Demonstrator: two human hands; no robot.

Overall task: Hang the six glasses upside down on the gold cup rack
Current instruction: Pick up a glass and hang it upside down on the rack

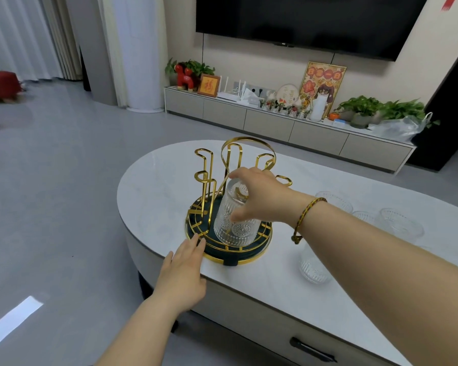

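Note:
The gold cup rack [209, 165] stands on a round dark tray with a gold rim [249, 256] on the white oval table. My right hand [259, 196] grips a clear ribbed glass [234, 220] upside down over a front peg of the rack; its mouth is near the tray. My left hand [184, 270] lies flat with fingers together, fingertips touching the tray's front left rim. Several more clear glasses stand on the table to the right: one near my forearm [313, 268], others behind it [335, 200], [399, 223], partly hidden by my arm.
The white oval table [156, 196] has a rounded left end and a drawer with a black handle [312, 350] at the front. Grey floor lies to the left. A low TV cabinet [270, 120] with plants and ornaments runs along the far wall.

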